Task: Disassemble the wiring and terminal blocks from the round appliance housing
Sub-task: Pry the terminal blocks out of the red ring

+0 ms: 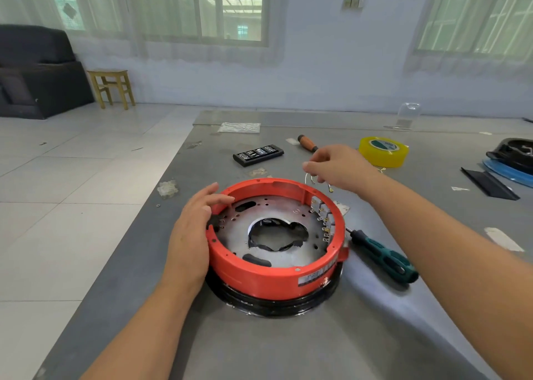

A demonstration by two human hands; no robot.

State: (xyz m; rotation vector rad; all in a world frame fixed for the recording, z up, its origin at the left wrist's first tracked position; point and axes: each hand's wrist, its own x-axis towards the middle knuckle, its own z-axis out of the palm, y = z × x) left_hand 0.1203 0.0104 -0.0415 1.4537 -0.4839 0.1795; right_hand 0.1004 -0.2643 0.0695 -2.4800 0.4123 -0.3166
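Observation:
The round red housing (pixel 259 278) lies on the grey table (pixel 288 345), with a metal plate and a dark central opening inside. A row of terminal blocks (pixel 324 221) lines its inner right wall. My left hand (pixel 191 229) rests on the housing's left rim, fingers curled over the edge. Beyond the far right rim, my right hand (pixel 339 167) is raised and pinches a thin pale wire (pixel 313 179) with small metal connectors dangling from its ends.
A green-handled screwdriver (pixel 383 257) lies just right of the housing. Farther back are an orange-handled tool (pixel 308 143), a black bit case (pixel 258 155) and a yellow tape roll (pixel 383 151). Black and blue parts (pixel 512 160) sit at the right edge. The table's left edge drops to tiled floor.

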